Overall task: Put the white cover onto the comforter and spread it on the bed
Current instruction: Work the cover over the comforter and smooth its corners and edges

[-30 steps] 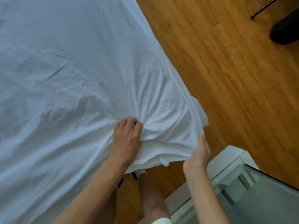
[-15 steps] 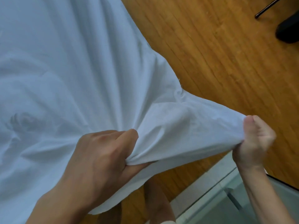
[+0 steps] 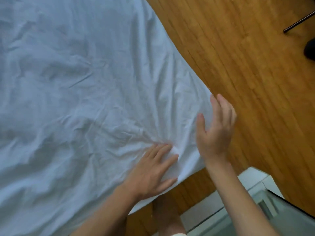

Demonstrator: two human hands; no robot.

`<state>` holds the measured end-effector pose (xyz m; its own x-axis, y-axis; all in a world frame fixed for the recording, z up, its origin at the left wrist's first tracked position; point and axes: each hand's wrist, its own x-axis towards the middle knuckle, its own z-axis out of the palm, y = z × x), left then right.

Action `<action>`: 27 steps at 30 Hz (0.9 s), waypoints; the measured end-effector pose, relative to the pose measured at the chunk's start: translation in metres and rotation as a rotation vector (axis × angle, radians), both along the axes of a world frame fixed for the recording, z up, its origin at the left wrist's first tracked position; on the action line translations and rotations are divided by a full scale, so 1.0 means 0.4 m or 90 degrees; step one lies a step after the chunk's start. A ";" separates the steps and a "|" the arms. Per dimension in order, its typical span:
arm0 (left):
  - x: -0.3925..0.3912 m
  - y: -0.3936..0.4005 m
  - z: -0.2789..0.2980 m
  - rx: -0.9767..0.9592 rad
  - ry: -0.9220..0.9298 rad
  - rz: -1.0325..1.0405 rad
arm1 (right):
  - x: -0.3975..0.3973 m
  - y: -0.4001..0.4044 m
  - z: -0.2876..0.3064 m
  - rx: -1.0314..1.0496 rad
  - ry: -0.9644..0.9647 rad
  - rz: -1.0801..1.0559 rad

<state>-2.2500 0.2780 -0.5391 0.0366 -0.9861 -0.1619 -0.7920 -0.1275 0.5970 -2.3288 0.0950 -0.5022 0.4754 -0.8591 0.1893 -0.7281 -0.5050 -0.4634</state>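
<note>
The white cover point(image 3: 76, 99) lay spread across the bed, filling the left and middle of what we saw, wrinkled all over and with soft bulk under it that we took for the comforter, though no comforter itself showed. Its right edge ran on a slant from the far middle down to the near right, and the wooden floor point(image 3: 247, 74) lay beyond that edge. We judged the long axis of the cover to run away from us along that same slant, though its far and left ends were out of view. It came to a near corner point(image 3: 196, 160) just in front of us, pointing toward the near right.

That corner was what the next move turned on. It sat between our two hands, in front of the left one and just left of the right one. Creases fanned out from a bunched spot at our left fingertips, so we judged the cloth there needed smoothing outward toward the corner and the right edge.

Our left hand point(image 3: 153, 174) rested flat on the cover, fingers straight and slightly spread, pressing the bunch down. It was the nearer hand to the work. Our right hand point(image 3: 214, 132) hovered over the right edge, palm facing left, fingers loose and apart, holding nothing.
</note>
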 end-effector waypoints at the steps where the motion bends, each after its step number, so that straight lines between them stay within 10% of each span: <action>1: 0.015 0.008 0.011 -0.049 0.019 0.036 | 0.063 0.024 0.004 -0.042 0.000 0.104; 5: 0.200 0.086 0.000 -0.170 -0.191 0.345 | 0.210 0.114 -0.087 -0.102 0.131 0.404; 9: 0.427 0.338 -0.057 0.129 -0.328 0.715 | 0.106 0.040 -0.223 0.020 0.327 0.106; 18: 0.483 0.961 -0.080 0.308 -0.322 0.650 | 0.232 0.189 -0.191 0.135 0.359 -0.172; 27: 0.620 1.264 -0.045 0.159 -0.205 0.605 | 0.766 1.192 -0.228 0.118 0.283 0.194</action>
<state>-2.0021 0.7837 -0.5569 0.8609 -0.4669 -0.2020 -0.4172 -0.8752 0.2448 -2.0224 0.5719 -0.5933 0.7058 -0.6709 -0.2272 -0.7082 -0.6616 -0.2465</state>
